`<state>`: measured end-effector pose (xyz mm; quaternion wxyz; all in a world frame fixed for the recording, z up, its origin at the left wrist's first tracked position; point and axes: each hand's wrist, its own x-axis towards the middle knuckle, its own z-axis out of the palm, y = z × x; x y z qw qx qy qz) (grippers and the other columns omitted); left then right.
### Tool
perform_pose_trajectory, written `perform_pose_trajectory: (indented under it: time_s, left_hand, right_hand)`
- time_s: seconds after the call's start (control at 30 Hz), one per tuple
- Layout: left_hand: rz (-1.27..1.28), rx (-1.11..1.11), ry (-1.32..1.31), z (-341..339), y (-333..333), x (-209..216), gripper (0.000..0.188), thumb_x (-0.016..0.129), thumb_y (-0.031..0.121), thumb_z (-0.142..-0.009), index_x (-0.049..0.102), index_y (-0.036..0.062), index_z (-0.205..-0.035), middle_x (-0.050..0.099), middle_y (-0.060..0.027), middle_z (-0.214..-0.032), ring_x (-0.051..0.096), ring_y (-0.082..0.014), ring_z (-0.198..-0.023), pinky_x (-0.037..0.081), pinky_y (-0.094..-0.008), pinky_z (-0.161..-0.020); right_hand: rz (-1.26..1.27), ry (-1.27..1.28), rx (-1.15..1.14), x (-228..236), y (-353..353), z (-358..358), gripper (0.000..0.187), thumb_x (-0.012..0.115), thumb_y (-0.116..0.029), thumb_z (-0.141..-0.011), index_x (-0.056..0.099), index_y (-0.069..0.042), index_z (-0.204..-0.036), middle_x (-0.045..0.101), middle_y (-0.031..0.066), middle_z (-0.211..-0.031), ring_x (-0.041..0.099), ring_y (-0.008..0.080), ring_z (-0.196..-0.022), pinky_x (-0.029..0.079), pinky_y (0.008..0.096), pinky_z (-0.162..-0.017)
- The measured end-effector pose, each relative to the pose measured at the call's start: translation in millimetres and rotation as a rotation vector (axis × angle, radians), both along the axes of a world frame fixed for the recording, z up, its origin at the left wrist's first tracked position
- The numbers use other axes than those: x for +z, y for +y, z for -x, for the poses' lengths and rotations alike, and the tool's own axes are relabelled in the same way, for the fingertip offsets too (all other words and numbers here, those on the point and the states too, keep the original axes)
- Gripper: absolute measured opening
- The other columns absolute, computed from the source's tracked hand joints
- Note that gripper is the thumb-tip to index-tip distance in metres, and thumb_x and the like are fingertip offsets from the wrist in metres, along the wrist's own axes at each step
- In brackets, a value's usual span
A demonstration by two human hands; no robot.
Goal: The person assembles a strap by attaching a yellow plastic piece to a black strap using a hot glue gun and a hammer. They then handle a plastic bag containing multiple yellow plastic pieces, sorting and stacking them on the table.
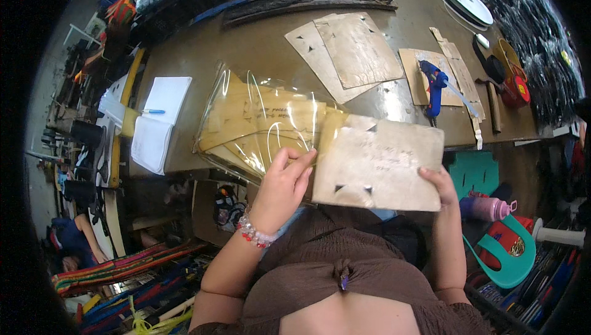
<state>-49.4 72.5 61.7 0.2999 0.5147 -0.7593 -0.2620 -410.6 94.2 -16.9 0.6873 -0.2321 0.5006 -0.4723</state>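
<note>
My right hand (pixel 440 186) grips the right edge of a flat brown cardboard pattern piece (pixel 381 169), which has dark notch cuts, faint handwriting and yellowed tape along its left side. At the piece's left edge, my left hand (pixel 283 181) has its fingers pinched together on the rim of a clear plastic bag (pixel 237 150). Several yellowish card pieces (pixel 265 110), some with handwriting, lie inside the glossy bag. The cardboard piece overlaps the bag's right side, held above the table's near edge. Beaded bracelets circle my left wrist.
Two cardboard sheets (pixel 357 48) lie beyond on the brown table (pixel 178 52). Right of them are a blue glue gun (pixel 434 88) on cardboard and a white spool (pixel 468 4). An open notebook (pixel 161 122) with a pen lies left. A pink bottle (pixel 486 207) stands lower right.
</note>
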Motion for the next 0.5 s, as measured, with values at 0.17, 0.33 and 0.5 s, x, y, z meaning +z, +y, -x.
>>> perform_pose_trajectory:
  time_s: [0.17, 0.33, 0.5]
  left_hand:
    - [-0.054, -0.052, 0.040, -3, -3, 5, 0.040, 0.064, 0.001, -0.087, 0.062, 0.0036, -0.127, 0.051, -0.0070, -0.096, 0.049, -0.0105, -0.064, 0.046, -0.0250, -0.061]
    - [-0.137, -0.155, 0.080, -2, -10, 2, 0.039, 0.061, 0.006, -0.090, 0.060, 0.0049, -0.130, 0.053, -0.0086, -0.096, 0.055, -0.0157, -0.071, 0.049, -0.0293, -0.069]
    - [0.193, -0.051, -0.066, -39, -128, -7, 0.034, 0.054, 0.029, -0.098, 0.064, 0.0062, -0.121, 0.061, -0.0136, -0.108, 0.059, -0.0316, -0.097, 0.046, -0.0408, -0.090]
  right_hand:
    - [0.071, 0.105, 0.069, 6, -2, -35, 0.061, 0.071, -0.021, -0.087, 0.045, 0.006, -0.135, 0.060, 0.0180, -0.123, 0.063, 0.0273, -0.109, 0.052, 0.0404, -0.092]
    - [0.100, 0.101, 0.200, -15, 6, -144, 0.050, 0.062, -0.024, -0.097, 0.045, 0.000, -0.137, 0.055, 0.0111, -0.134, 0.055, 0.0201, -0.119, 0.045, 0.0357, -0.101]
    - [-0.121, -0.639, 0.249, 9, -41, -191, 0.058, 0.061, -0.033, -0.097, 0.041, 0.000, -0.141, 0.052, 0.0126, -0.136, 0.053, 0.0257, -0.121, 0.044, 0.0416, -0.104]
